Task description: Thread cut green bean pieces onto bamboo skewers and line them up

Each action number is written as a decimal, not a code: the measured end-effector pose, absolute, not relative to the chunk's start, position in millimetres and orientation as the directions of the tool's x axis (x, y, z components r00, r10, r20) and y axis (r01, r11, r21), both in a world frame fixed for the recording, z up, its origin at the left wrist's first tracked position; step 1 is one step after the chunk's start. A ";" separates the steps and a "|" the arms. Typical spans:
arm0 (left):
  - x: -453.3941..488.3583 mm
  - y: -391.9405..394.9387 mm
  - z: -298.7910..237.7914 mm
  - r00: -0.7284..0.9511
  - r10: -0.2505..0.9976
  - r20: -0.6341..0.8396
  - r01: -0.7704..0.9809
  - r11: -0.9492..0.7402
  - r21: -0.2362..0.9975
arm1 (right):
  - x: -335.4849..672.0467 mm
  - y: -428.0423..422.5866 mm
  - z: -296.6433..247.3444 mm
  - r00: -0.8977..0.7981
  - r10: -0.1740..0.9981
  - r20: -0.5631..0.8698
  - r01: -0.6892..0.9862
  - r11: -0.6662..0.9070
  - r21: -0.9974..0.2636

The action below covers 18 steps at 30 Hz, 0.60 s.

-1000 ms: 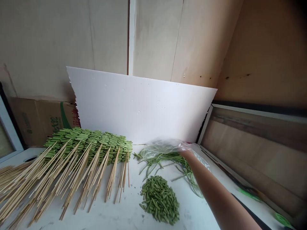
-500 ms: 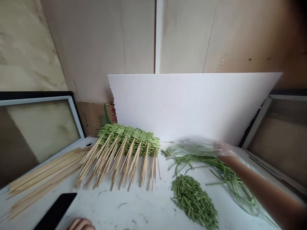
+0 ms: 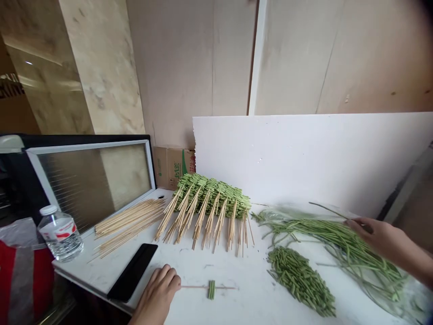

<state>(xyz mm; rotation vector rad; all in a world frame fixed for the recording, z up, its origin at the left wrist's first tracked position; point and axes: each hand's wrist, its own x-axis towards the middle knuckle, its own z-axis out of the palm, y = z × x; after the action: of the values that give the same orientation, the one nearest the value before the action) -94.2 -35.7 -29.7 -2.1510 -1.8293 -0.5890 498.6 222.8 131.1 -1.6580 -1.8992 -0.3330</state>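
Note:
My left hand [image 3: 158, 291], at the near edge of the table, is closed round one end of a thin bamboo skewer [image 3: 226, 288]. A few short cut garlic scape pieces [image 3: 211, 290] sit side by side across its middle. On the right, my right hand [image 3: 368, 230] pinches a single long garlic scape [image 3: 326, 209], which points left from the fingers. Beneath that hand lies a bundle of long garlic scapes [image 3: 324, 230], partly on clear plastic [image 3: 287, 211]. A heap of cut garlic scape pieces [image 3: 301, 280] is nearer to me.
Filled skewers [image 3: 216, 194] are stacked at the back, sticks toward me. Bare bamboo skewers [image 3: 130, 221] lie left of them, behind a black phone [image 3: 133, 271]. A water bottle [image 3: 61, 234] stands at the table's left edge. A white board [image 3: 304, 158] leans at the back.
The view has swung left and shows more of the table's near side. My right hand has let go of the clear plastic and now holds one scape. More of my left hand shows, with its skewer.

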 end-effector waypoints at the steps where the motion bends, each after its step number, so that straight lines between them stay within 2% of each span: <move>1: -93.0 -35.9 -27.3 0.115 0.880 0.461 0.984 -0.164 0.069 | 497.3 211.7 146.0 -0.050 0.863 0.503 0.945 0.203 -0.256; 2: -90.9 -36.1 -23.0 0.107 0.878 0.467 0.984 -0.162 0.079 | 493.8 199.4 161.2 -0.043 0.883 0.468 0.932 0.203 -0.299; 4: -83.3 -37.8 -8.5 0.101 0.863 0.494 0.974 -0.187 0.128 | 479.5 171.8 188.9 -0.048 0.870 0.491 0.920 0.230 -0.316; 6: -70.4 -42.1 13.4 0.110 0.824 0.556 0.946 -0.259 0.196 | 455.0 140.7 207.2 -0.116 0.833 0.541 0.894 0.325 -0.309; 8: -52.1 -49.2 39.3 0.086 0.756 0.649 0.911 -0.323 0.256 | 421.0 107.2 212.4 -0.228 0.819 0.527 0.848 0.433 -0.307; 13: 4.6 -67.0 89.1 0.131 0.694 0.708 0.815 -0.482 0.321 | 313.6 24.5 184.0 -0.492 0.745 0.450 0.747 0.627 -0.222; 15: 24.1 -67.9 94.4 0.200 0.693 0.693 0.772 -0.547 0.324 | 274.8 -2.2 170.1 -0.599 0.699 0.392 0.689 0.699 -0.192; 18: 39.9 -62.4 89.8 0.230 0.727 0.647 0.725 -0.572 0.383 | 237.0 -27.8 157.0 -0.662 0.651 0.372 0.631 0.752 -0.194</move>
<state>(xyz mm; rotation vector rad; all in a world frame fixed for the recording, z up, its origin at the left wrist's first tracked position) 39.9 -62.4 89.8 -2.4653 -1.4546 -1.2981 237.0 -27.8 157.0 -0.9760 -2.5290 0.0666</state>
